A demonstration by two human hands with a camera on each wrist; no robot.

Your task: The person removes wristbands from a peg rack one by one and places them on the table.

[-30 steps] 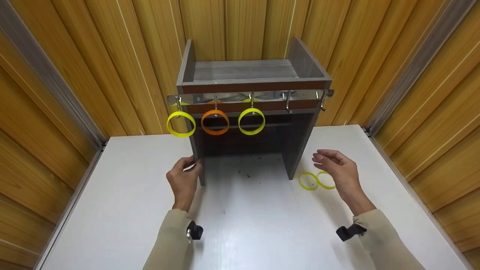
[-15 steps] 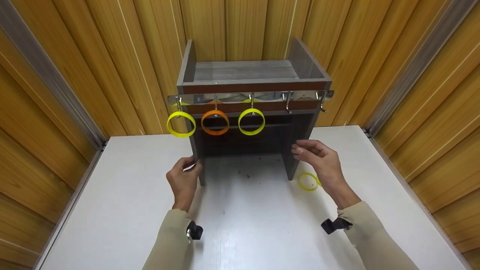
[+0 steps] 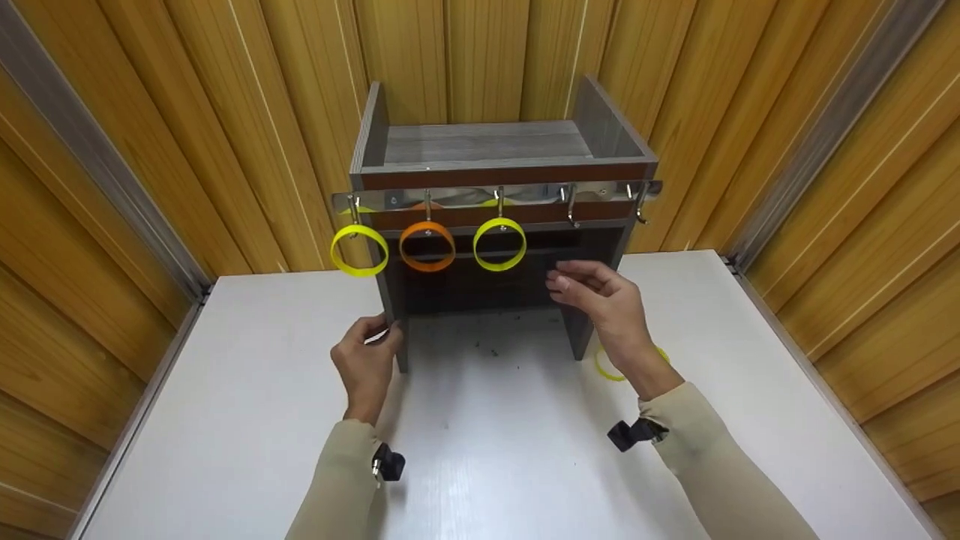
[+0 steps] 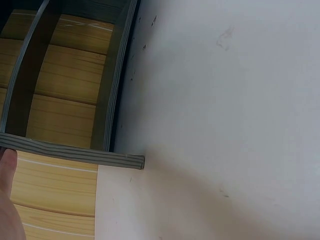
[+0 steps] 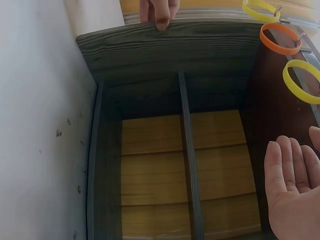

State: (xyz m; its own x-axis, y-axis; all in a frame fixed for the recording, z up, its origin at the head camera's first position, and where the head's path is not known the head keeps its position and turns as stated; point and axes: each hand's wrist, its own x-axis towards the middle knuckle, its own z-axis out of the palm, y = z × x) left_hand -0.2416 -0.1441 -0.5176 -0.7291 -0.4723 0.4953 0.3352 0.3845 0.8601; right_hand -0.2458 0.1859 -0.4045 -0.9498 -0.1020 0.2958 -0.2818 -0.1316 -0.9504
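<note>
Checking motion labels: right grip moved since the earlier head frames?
Yes: the right grip moved left and slightly up; its fingertips, earlier right of the right shelf panel, now overlap it in view.

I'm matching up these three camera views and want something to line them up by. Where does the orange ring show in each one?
Head: left of centre, the orange ring hangs on the second hook from the left, between two yellow rings.
Left wrist: not in the picture.
Right wrist: upper right, between the two yellow rings.
Shared landmark: the grey side panel that the left hand grips.
</note>
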